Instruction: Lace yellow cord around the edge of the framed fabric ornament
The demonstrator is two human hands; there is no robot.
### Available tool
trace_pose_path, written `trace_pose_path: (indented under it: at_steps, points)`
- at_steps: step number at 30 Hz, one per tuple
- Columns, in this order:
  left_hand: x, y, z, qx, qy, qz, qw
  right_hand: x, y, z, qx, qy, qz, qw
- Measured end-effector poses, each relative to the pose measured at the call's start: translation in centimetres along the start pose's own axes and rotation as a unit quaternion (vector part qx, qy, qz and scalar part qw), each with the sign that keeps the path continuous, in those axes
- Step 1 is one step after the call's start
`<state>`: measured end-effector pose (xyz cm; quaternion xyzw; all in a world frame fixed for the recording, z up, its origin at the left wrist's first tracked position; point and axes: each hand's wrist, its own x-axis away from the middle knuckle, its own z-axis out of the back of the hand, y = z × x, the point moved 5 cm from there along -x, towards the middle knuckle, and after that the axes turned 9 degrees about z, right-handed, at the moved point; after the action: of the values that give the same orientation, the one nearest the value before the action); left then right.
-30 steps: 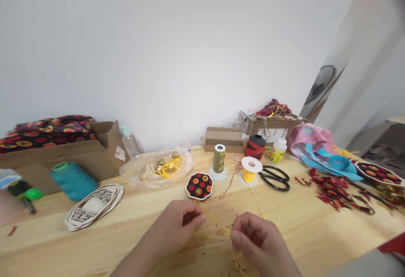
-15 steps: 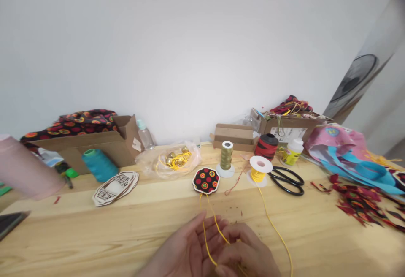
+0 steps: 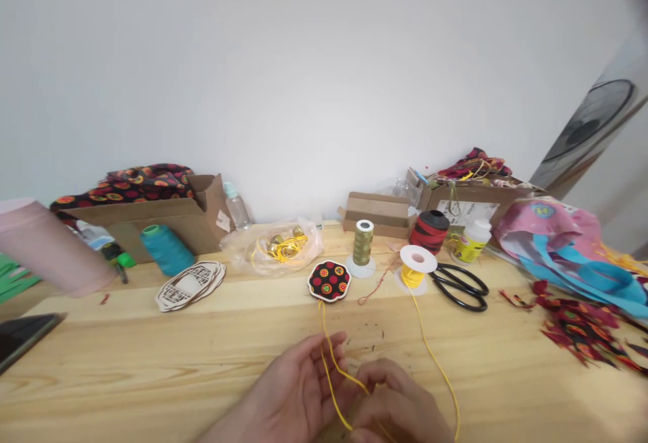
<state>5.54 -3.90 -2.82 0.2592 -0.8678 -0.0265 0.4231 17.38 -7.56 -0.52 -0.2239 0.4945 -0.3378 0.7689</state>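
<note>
A black patch with red and orange flower print and a pale scalloped rim (image 3: 329,281) lies on the table in front of me. Two strands of yellow cord (image 3: 327,343) run from its lower edge toward my hands. My left hand (image 3: 298,385) is palm up, fingers loosely stretched, with the strands passing over its fingers. Bent fingers of my right hand (image 3: 402,402) pinch the yellow cord beside the left palm; the cord's far ends are hidden below. Another yellow line runs from the white spool (image 3: 418,261) down past my right hand.
Black-handled scissors (image 3: 460,288), a glue bottle (image 3: 473,240), red thread (image 3: 428,232) and olive thread (image 3: 363,244) stand beyond. Leftward are a bag of bells (image 3: 243,254), wooden cutouts (image 3: 190,288), a teal cone (image 3: 166,252) and a phone (image 3: 25,335). Fabric scraps (image 3: 582,325) lie right.
The view has shifted slightly. The two cord strands now sit closer together at the patch's edge and bow more toward my right hand, which still pinches them. My left hand stays palm up.
</note>
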Motion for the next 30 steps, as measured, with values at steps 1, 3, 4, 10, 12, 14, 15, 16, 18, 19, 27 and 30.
trace_pose_path:
  at_steps: [1, 3, 4, 10, 12, 14, 15, 16, 18, 19, 27, 30]
  points:
    - [0.1, 0.0, 0.0, -0.010, -0.010, -0.001, 1.000, 0.2, 0.0, 0.3, -0.010, 0.023, -0.014, 1.000]
    - [0.2, -0.1, 0.0, -0.021, -0.015, 0.001, 1.000, 0.2, 0.0, 0.7, -0.022, 0.047, -0.031, 0.998]
    - [0.3, -0.1, 0.1, -0.026, -0.014, 0.002, 1.000, 0.1, -0.1, 0.8, -0.028, 0.056, -0.037, 0.997]
    - [0.4, 0.0, 0.2, -0.026, -0.007, 0.012, 1.000, -0.8, -0.1, 0.9, -0.053, 0.045, -0.074, 0.995]
    - [0.6, -0.3, 0.1, -0.021, -0.027, 0.039, 0.999, -1.1, -0.1, 1.1, -0.032, 0.043, -0.082, 0.995]
    - [0.8, -0.5, 0.1, -0.012, -0.048, 0.077, 0.996, -1.3, -0.1, 1.5, -0.009, 0.051, -0.087, 0.995]
    - [0.8, -0.7, 0.2, -0.007, -0.057, 0.099, 0.993, -1.4, -0.1, 1.7, 0.000, 0.058, -0.092, 0.994]
    - [0.9, -0.9, 0.3, -0.002, -0.065, 0.122, 0.990, -1.4, -0.1, 1.8, 0.005, 0.063, -0.096, 0.993]
    - [0.9, -1.2, 0.5, -0.001, -0.079, 0.168, 0.983, -1.6, -0.1, 1.8, 0.010, 0.071, -0.101, 0.992]
    - [0.8, -1.4, 0.6, -0.005, -0.084, 0.187, 0.979, -1.7, -0.1, 1.7, 0.012, 0.070, -0.102, 0.992]
    - [0.3, -2.1, 0.2, -0.046, -0.069, 0.162, 0.983, -1.4, 0.1, -0.5, -0.029, -0.045, -0.039, 0.998]
    - [0.2, -2.1, 0.5, -0.070, -0.047, 0.140, 0.986, -1.0, -0.1, -0.9, -0.061, -0.117, -0.013, 0.991]
